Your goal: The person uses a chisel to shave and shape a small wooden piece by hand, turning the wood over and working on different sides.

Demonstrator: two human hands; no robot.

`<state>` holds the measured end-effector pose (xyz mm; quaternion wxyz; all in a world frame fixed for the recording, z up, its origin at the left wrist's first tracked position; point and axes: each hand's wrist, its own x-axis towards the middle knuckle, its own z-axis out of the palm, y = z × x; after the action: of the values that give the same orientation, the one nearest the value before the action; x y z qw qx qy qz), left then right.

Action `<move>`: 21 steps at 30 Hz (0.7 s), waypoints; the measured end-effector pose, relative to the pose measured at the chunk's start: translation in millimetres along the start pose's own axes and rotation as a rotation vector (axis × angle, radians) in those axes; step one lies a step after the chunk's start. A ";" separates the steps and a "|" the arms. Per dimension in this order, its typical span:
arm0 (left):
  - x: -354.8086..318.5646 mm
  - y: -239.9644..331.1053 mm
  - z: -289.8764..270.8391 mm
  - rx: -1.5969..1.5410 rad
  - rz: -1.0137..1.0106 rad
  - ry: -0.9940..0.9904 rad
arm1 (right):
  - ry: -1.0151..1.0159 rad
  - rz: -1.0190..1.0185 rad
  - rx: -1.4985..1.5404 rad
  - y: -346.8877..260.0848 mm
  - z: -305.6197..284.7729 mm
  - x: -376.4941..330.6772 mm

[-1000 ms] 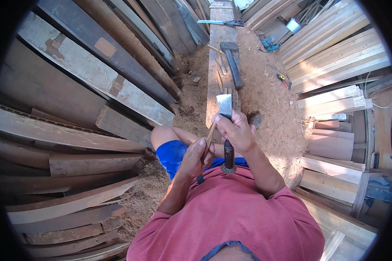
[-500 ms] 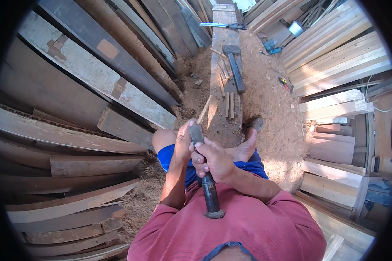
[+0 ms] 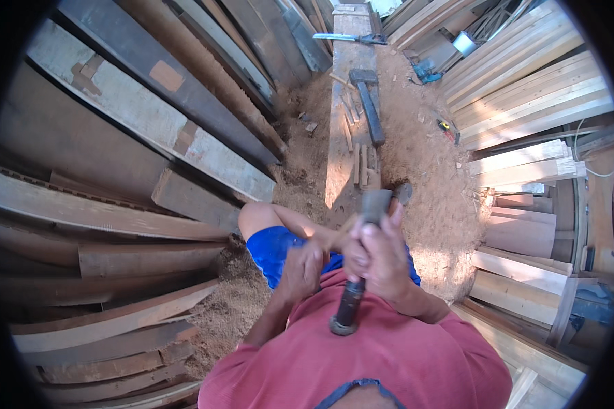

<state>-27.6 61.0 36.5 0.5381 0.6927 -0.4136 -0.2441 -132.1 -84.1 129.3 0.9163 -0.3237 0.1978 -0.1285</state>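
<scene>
My right hand point(image 3: 381, 262) is wrapped round a chisel point(image 3: 348, 305), somewhat blurred. Its wide metal blade point(image 3: 376, 206) points away from me over the bench's near end, and the dark handle's butt comes back close to my chest. Closed and held low over my lap, my left hand point(image 3: 303, 270) is beside the chisel; whatever its fingers hold, if anything, is hidden. Beyond my hands, a narrow wooden bench point(image 3: 340, 180) carries several thin wood strips point(image 3: 356, 163). A dark hammer point(image 3: 370, 112) with a blocky head lies among them.
A saw point(image 3: 348, 39) lies across the bench's far end. Boards point(image 3: 143, 123) lean in rows at the left; stacked timber point(image 3: 532, 102) fills the right. On the sawdust-covered floor are a teal power tool point(image 3: 426, 71) and a small yellow-and-red tool point(image 3: 449, 131).
My right hand has swung the chisel to the right and away from my left hand. My left hand has dropped back toward my lap, and the wood strip it held no longer shows there.
</scene>
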 end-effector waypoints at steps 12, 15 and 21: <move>13.1 1.6 13.8 -1.050 -0.458 -0.147 | 0.001 -0.096 -0.500 -5.0 -46.8 49.3; 18.9 5.1 18.4 -1.056 -0.446 -0.147 | 0.046 -0.187 -0.520 0.3 -50.6 53.6; 26.6 -3.1 23.3 -0.941 -0.399 -0.126 | 0.153 -0.148 -0.300 5.1 -50.8 58.2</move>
<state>-30.5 26.3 29.4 0.7086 0.4251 -0.1505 -0.5427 -102.5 -129.0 73.6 0.8280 -0.4598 0.2593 -0.1890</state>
